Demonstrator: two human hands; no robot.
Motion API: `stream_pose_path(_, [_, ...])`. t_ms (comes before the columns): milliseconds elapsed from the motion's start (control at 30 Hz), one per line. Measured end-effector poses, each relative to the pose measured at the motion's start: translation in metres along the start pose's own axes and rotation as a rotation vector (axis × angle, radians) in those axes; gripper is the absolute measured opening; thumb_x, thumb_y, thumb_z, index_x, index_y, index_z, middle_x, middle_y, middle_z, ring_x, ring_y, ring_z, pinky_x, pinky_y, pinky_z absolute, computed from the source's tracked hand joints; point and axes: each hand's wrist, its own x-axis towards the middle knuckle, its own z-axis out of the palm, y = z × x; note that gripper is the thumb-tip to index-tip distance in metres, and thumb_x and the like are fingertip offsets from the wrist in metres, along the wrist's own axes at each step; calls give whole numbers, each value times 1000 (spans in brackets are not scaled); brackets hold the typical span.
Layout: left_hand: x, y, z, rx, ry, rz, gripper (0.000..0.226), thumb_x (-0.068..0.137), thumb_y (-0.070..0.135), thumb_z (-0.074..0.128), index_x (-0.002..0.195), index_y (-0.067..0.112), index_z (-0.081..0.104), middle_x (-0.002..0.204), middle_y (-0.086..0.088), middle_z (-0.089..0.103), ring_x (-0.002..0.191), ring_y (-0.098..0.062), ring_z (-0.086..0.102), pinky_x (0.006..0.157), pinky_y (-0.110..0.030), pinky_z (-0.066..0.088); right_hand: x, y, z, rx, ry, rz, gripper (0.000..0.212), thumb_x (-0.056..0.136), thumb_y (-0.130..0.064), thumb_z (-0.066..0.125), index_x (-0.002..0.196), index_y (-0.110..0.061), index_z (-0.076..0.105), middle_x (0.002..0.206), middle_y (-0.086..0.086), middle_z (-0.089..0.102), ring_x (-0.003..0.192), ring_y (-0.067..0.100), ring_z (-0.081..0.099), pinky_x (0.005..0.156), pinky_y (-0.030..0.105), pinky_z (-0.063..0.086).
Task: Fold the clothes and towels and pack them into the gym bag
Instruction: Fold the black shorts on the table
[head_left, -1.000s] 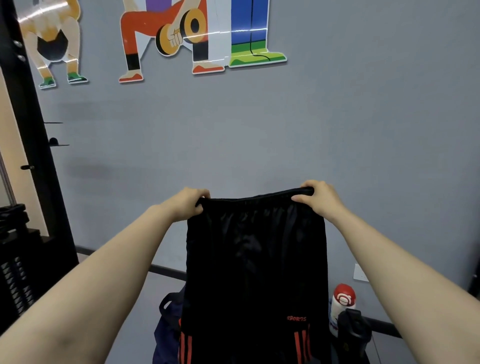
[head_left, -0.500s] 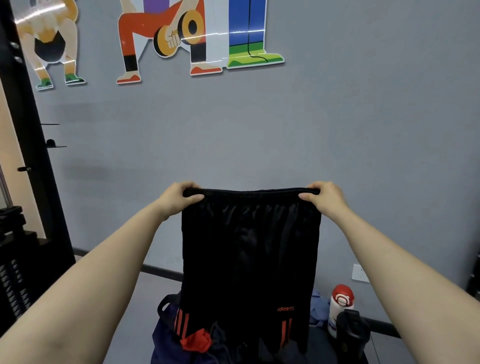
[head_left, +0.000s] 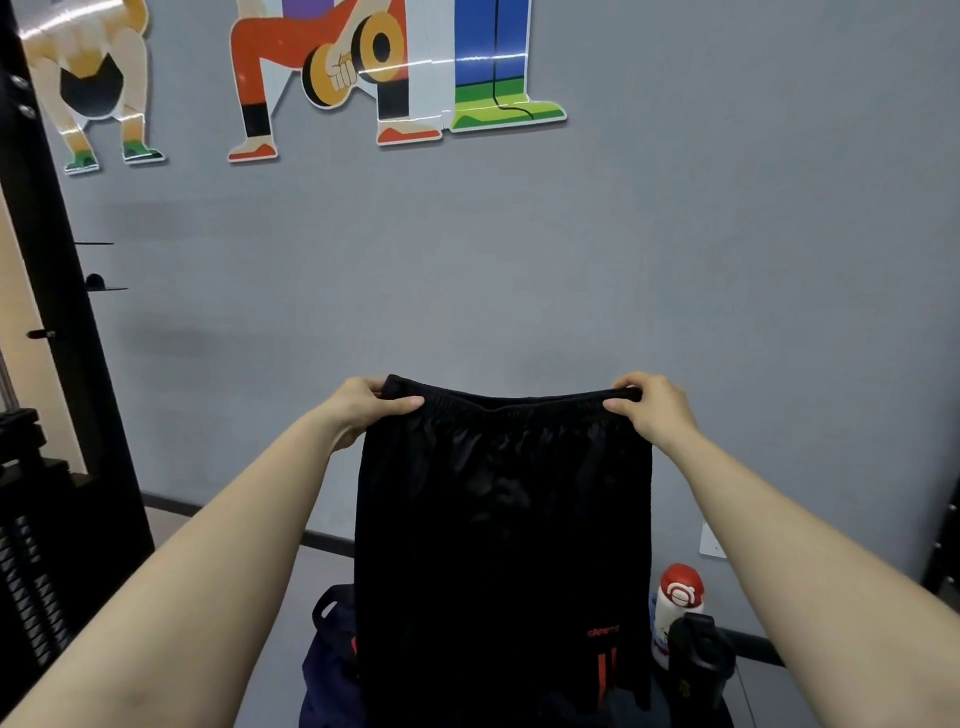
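Observation:
Black sports shorts with orange stripes and orange lettering near the hem hang upright in front of me. My left hand pinches the left end of the waistband, and my right hand pinches the right end, so the waistband is stretched flat between them. Below the shorts, a dark navy gym bag shows at the lower left, mostly hidden by the fabric.
A white bottle with a red cap and a black bottle stand at the lower right. A grey wall with exercise stickers is straight ahead. A black weight machine stands at the left.
The shorts have dropped a little, so their hem again covers the red item and the bag's contents below. Both hands keep hold of the waistband at much the same height.

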Motion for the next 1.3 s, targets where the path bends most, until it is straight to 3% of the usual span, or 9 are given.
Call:
stream_pose_path(167, [-2, 0, -4, 24, 15, -35, 31, 75, 15, 78, 101, 0, 68, 97, -13, 72, 89, -21, 70, 73, -22, 53, -7, 2, -6, 34, -161, -167, 31, 91, -5, 59, 116, -23, 66, 113, -2, 63, 106, 14, 53, 89, 21, 37])
stream_pose_path(367, [-2, 0, -9, 63, 107, -46, 25, 75, 15, 79, 94, 3, 69, 92, -10, 72, 88, -22, 69, 74, -24, 52, -10, 2, -5, 99, -248, -278, 29, 90, 0, 58, 103, -24, 70, 104, -5, 65, 109, 16, 58, 95, 22, 38])
stream_pose_path(500, [-2, 1, -11, 70, 183, -14, 18, 75, 15, 79, 89, 9, 70, 87, -6, 71, 83, -19, 68, 69, -21, 51, -10, 2, -6, 221, -204, -146, 30, 87, -6, 66, 100, -32, 57, 104, 8, 64, 92, 26, 62, 82, 34, 49])
stream_pose_path(633, [-3, 1, -10, 124, 214, -41, 19, 75, 19, 80, 88, 10, 69, 82, -4, 69, 74, -17, 66, 62, -20, 50, -4, -2, -2, 175, -146, -1, 26, 81, -11, 74, 105, -9, 67, 100, 9, 67, 98, 24, 63, 88, 31, 48])
stream_pose_path(767, [-3, -3, 2, 82, 255, -143, 16, 76, 15, 78, 81, 8, 64, 79, -6, 66, 66, -16, 64, 53, -22, 48, -6, -8, 7, 275, -139, 189, 15, 78, -13, 76, 88, -11, 66, 94, 7, 63, 87, 20, 59, 75, 27, 45])
stream_pose_path(900, [-1, -8, 18, -9, 285, -236, 37, 79, 11, 74, 109, -2, 56, 104, -16, 62, 85, -27, 62, 66, -33, 49, -9, -15, 24, 440, -132, 381, 15, 77, -4, 73, 71, -8, 60, 89, 12, 62, 84, 25, 59, 82, 38, 52])
stream_pose_path(967, [-2, -8, 28, -76, 287, -261, 50, 81, 11, 73, 121, -4, 48, 111, -17, 60, 90, -28, 62, 68, -35, 49, -12, -20, 31, 531, -117, 445, 19, 77, -1, 71, 69, -6, 55, 84, 12, 58, 76, 25, 57, 73, 37, 52])
stream_pose_path(1100, [-4, -5, 51, -194, 257, -261, 43, 85, 10, 68, 122, -5, 49, 97, -12, 62, 76, -21, 61, 55, -29, 48, -21, -38, 46, 705, -151, 486, 20, 80, 5, 66, 72, -5, 50, 74, 10, 53, 65, 23, 57, 57, 34, 52])
stream_pose_path(1300, [-4, 1, 93, -143, 209, -192, 34, 86, 12, 67, 114, -4, 56, 105, -16, 62, 89, -25, 62, 72, -30, 51, -34, -70, 66, 760, -227, 437, 19, 82, 3, 64, 72, -6, 50, 81, 12, 57, 78, 30, 63, 65, 35, 55])
